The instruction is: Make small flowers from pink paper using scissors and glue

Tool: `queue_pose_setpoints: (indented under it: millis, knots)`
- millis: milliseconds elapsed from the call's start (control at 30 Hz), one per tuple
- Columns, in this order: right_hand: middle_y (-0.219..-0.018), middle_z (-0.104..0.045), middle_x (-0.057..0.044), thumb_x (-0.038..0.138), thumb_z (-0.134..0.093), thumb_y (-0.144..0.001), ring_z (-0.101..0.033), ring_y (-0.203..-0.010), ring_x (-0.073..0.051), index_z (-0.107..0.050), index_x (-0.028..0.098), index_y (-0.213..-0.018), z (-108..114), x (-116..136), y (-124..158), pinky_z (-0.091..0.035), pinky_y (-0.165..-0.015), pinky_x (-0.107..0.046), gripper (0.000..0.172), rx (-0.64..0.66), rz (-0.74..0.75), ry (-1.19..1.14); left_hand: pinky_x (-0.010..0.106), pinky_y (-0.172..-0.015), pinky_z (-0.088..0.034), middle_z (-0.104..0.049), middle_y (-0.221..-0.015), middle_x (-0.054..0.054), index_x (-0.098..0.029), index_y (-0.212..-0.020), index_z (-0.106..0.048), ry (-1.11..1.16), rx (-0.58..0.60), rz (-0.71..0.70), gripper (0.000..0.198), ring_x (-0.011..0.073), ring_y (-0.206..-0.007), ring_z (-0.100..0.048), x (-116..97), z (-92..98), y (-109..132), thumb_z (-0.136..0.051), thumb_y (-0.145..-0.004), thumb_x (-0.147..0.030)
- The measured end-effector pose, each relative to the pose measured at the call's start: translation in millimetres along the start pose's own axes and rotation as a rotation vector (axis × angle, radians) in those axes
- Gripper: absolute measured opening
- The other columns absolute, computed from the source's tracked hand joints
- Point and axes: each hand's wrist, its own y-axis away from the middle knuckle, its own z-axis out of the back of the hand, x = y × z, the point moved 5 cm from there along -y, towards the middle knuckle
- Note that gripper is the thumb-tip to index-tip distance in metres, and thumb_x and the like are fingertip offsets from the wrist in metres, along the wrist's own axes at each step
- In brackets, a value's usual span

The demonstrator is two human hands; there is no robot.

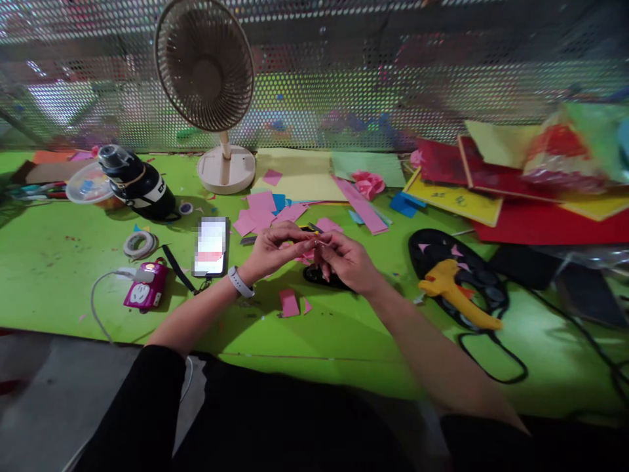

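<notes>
Both hands meet over the middle of the green table, fingertips pinched together. Between them is a small piece of pink paper, mostly hidden by the fingers. My left hand is closed on it from the left, a pale band on its wrist. From the right, my right hand pinches the same paper. Below the hands lies a dark object with a black handle-like part, partly covered. Nearer me rests a pink paper rectangle beside a small pink scrap.
Behind the hands are pink paper pieces and a crumpled pink paper flower. At left stand a fan, a bottle, a phone, a tape roll and a magenta power adapter. A yellow glue gun lies right.
</notes>
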Motion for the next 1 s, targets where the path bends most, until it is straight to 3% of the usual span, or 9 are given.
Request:
queue_pose_setpoints:
  millis: [300,500,900,1000]
  knots:
    - [-0.057,-0.056,0.006,0.055,-0.062,-0.09,-0.046,-0.037,-0.007,-0.061,0.021,-0.096,-2.0,0.9,2.1,-0.035,-0.034,-0.021,0.035,0.083,-0.043,0.029,0.026,-0.062,-0.052,-0.07,-0.078,0.004,-0.023,-0.085,-0.079,-0.009,0.027,0.06,0.019,0.0116,-0.069,-0.063,4.1,0.3,-0.1,-0.08,-0.077,-0.04]
    - [-0.062,-0.061,0.006,0.052,-0.067,-0.087,-0.051,-0.039,-0.007,-0.056,0.022,-0.096,-2.4,-1.3,2.1,-0.042,-0.037,-0.021,0.033,0.004,-0.017,-0.023,0.024,-0.061,-0.048,-0.066,-0.067,0.001,-0.02,-0.07,-0.074,-0.041,-0.097,0.007,0.018,0.0088,-0.063,-0.059,4.7,4.3,1.0,-0.085,-0.072,-0.034]
    - [-0.057,-0.057,0.006,0.057,-0.063,-0.088,-0.051,-0.038,-0.008,-0.057,0.021,-0.091,-1.9,-5.1,0.4,-0.042,-0.035,-0.02,0.036,0.063,-0.058,-0.029,0.026,-0.063,-0.05,-0.071,-0.076,0.004,-0.022,-0.085,-0.079,-0.073,-0.004,-0.059,0.013,0.0113,-0.069,-0.063,-1.7,-1.1,-0.1,-0.08,-0.079,-0.033]
    - [-0.059,-0.059,0.006,0.055,-0.065,-0.088,-0.053,-0.04,-0.008,-0.056,0.022,-0.092,-2.6,-6.2,0.7,-0.046,-0.038,-0.021,0.034,0.057,-0.059,-0.073,0.026,-0.063,-0.05,-0.069,-0.074,0.003,-0.021,-0.08,-0.078,-0.07,-0.035,-0.041,0.015,0.0113,-0.067,-0.062,2.8,0.7,0.7,-0.082,-0.077,-0.036]
